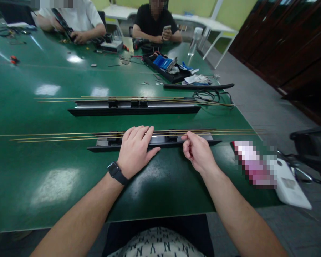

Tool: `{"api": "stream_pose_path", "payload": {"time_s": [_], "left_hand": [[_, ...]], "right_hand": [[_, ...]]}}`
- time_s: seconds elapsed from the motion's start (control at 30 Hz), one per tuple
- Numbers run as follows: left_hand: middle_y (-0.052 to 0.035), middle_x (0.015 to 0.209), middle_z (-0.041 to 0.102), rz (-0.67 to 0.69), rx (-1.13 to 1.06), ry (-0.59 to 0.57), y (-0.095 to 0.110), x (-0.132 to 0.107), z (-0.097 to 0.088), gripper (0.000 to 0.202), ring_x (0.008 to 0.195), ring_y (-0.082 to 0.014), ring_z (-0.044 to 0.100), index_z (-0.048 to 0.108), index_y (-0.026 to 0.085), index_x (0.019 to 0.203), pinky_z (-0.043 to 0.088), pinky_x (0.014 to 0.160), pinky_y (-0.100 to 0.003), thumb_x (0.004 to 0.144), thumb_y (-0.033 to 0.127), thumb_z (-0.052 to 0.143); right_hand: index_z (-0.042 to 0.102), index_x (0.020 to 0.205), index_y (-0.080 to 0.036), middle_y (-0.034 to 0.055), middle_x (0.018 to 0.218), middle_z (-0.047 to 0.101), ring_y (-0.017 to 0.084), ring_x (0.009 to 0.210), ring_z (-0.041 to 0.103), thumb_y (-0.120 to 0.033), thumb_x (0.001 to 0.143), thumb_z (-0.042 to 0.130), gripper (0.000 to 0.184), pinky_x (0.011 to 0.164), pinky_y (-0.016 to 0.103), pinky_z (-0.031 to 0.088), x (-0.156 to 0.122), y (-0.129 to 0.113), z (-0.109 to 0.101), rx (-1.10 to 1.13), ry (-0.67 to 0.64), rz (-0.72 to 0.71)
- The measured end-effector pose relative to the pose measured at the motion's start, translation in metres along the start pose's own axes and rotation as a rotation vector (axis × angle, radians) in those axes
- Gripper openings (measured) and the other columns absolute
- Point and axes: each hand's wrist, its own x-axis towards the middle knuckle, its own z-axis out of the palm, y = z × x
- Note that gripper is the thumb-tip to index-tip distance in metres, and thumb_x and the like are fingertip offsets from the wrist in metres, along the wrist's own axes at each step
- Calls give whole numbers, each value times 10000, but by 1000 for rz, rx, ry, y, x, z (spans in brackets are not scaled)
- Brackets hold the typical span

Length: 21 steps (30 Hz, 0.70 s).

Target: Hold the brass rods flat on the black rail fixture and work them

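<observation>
My left hand (pixel 135 151), a dark watch on its wrist, lies with fingers stretched out across the near black-and-silver rail (pixel 160 145). Its fingertips rest at the thin brass-coloured rods (pixel 56 137) that run lengthwise over the rail. My right hand (pixel 196 150) is closed at the rail's right part, fingers curled and thumb against the index finger. Whatever it pinches, if anything, is too small to make out. Dark blocks (pixel 172 135) sit along the rail under the rods. My left hand hides the rail's middle.
A second black rail (pixel 133 111) with similar rods lies parallel, farther back. Behind it are a black tray (pixel 176 76) with a blue part, a dark strip (pixel 198 86) and coiled cable (pixel 207 95). Two people sit across the green table (pixel 69 210). A white object (pixel 293 189) lies at right.
</observation>
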Motion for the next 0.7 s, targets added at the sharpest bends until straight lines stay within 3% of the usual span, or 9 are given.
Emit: {"api": "stream_pose_path", "payload": {"time_s": [0.7], "left_hand": [[-158,1402,622,-7,-15,2,0,-1,1,624,1342,-333,535,526,157,1460,335,1188,-510,934,472,643]], "right_hand": [[663,822,-152,-29,439,556,80,283,381,-488,881,685,341,295,193,184,0,0,0,-19,4,0]]}}
